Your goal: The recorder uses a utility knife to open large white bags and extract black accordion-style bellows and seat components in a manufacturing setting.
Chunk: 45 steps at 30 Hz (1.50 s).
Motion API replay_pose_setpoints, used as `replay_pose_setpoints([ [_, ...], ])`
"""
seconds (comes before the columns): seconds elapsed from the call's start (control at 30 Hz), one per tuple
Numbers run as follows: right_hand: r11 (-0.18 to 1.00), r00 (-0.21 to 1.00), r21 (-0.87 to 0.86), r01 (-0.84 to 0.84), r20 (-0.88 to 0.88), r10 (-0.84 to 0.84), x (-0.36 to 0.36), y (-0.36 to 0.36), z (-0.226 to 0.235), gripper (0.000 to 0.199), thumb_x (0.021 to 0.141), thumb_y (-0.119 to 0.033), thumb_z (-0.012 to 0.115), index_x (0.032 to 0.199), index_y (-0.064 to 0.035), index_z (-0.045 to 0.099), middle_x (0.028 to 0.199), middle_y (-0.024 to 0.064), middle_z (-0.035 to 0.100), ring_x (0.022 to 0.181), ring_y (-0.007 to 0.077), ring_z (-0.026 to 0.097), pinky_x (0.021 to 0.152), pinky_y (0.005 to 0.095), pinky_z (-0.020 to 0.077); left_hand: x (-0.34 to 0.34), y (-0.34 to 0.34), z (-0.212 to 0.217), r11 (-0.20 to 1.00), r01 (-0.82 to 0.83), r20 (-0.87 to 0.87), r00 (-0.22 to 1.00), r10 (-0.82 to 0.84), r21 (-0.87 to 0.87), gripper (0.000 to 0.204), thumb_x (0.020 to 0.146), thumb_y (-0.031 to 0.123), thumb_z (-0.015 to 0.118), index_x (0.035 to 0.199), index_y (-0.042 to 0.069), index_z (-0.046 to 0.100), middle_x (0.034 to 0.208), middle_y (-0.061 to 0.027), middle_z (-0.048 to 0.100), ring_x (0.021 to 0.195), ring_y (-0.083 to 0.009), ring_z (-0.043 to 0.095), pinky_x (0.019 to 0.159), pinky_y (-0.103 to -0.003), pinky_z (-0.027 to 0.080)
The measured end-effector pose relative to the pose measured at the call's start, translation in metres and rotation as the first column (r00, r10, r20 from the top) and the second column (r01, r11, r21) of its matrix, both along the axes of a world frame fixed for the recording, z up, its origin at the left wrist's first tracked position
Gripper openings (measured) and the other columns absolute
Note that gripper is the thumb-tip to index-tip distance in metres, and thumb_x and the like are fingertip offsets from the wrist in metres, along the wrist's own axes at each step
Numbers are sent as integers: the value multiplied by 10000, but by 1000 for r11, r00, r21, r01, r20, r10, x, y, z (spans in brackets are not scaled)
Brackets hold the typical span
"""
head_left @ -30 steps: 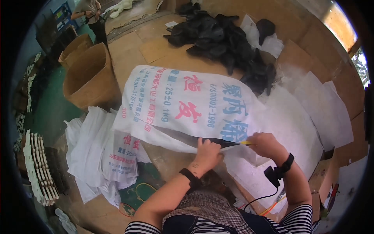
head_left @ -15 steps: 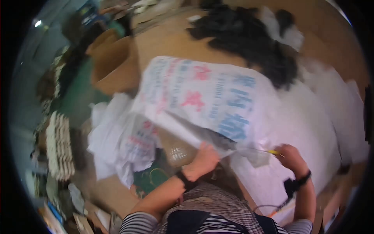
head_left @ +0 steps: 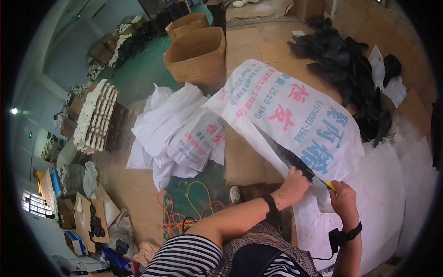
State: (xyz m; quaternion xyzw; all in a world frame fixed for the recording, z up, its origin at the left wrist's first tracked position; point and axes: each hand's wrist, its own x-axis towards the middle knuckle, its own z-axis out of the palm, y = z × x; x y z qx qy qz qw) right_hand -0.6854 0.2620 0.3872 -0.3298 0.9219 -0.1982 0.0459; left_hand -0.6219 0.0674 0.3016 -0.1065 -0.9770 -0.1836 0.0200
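Note:
A white woven sack (head_left: pixel 258 97) with blue and red printing lies across the cardboard-covered surface in front of me. A long slit runs along its near side, and something black (head_left: pixel 297 162) shows inside. My left hand (head_left: pixel 294 187) is closed on the sack's cut edge at the near end of the slit. Just to its right, my right hand (head_left: pixel 344 199) grips a yellow utility knife (head_left: pixel 329 185). The knife points toward the slit and my left fingers; its blade is hard to make out.
Black, foot-shaped pieces (head_left: pixel 341 60) lie heaped at the far right. More white sacks (head_left: pixel 177 129) are piled at the left, above an orange cord (head_left: pixel 177 221) on the green floor. An open cardboard box (head_left: pixel 196 55) stands beyond, and stacked pale pieces (head_left: pixel 95 117) stand farther left.
My view has swung, so the sack now appears farther right. My hands are closer together; the knife has come near my left hand, and the slit shows its black contents more plainly.

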Motion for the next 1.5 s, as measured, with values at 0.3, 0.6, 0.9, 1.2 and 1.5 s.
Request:
replay_pose_setpoints([
  [0.3, 982, 996, 171, 79, 31, -86, 6, 66, 0, 178, 782, -133, 635, 956, -96, 624, 793, 103, 604, 786, 292, 593, 663, 401, 486, 15, -13, 2, 996, 77, -12, 997, -76, 44, 79, 690, 120, 579, 678, 114, 657, 734, -35, 605, 844, -245, 531, 903, -489, 344],
  [0.6, 998, 999, 59, 11, -42, -9, 14, 48, 30, 153, 791, -127, 620, 938, -89, 623, 764, 86, 591, 742, 276, 597, 629, 375, 488, 16, -14, -14, 995, 80, -117, 991, -71, 68, 87, 738, 133, 632, 656, 104, 636, 692, -30, 558, 807, -247, 508, 885, -454, 351],
  [0.9, 929, 986, 360, -87, -105, 133, 13, 27, -15, 75, 780, -120, 542, 820, -77, 588, 751, 91, 595, 716, 271, 610, 609, 399, 495, 24, -26, -14, 977, 127, -25, 992, -125, 169, 75, 733, 129, 640, 668, 94, 651, 697, -34, 565, 800, -245, 508, 843, -404, 367],
  [1.2, 913, 994, 395, 104, -14, -108, 25, 124, -38, 89, 809, -152, 573, 879, -104, 602, 775, 78, 588, 741, 258, 586, 594, 398, 481, 37, -36, -45, 967, 229, 224, 942, -248, 110, 84, 756, 173, 621, 723, 127, 683, 745, -19, 624, 841, -243, 531, 848, -403, 358],
  [1.5, 933, 977, 356, -45, -179, 115, 10, 97, -47, 171, 745, -104, 567, 901, -130, 632, 795, 37, 553, 807, 226, 540, 663, 363, 430, 30, -30, -67, 965, 261, 457, 859, -232, 0, 97, 751, 181, 608, 728, 140, 693, 786, -20, 657, 878, -233, 566, 872, -412, 347],
])
